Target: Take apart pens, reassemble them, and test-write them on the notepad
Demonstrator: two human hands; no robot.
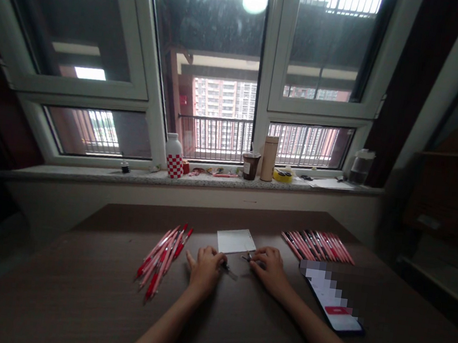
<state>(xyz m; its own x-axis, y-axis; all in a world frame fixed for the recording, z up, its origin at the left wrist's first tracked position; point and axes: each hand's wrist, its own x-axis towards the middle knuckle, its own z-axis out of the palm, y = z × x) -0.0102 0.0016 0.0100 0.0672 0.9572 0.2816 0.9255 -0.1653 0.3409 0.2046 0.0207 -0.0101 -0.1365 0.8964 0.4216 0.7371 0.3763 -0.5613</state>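
Observation:
My left hand is closed on a slim pen part, dark at one end and clear at the other, pointing to the right. Facing it, my right hand pinches a small dark piece with a pale tip, seemingly another pen part. A gap separates the two pieces. Just beyond my hands lies a white card or pad. To the left is a loose pile of pink and red pens. On the right, pink and black pens lie side by side in a slanted row.
A phone with a lit, partly blurred screen lies by my right forearm on the brown table. Behind, the windowsill holds a checkered bottle, a cup, a tan flask and yellow tape.

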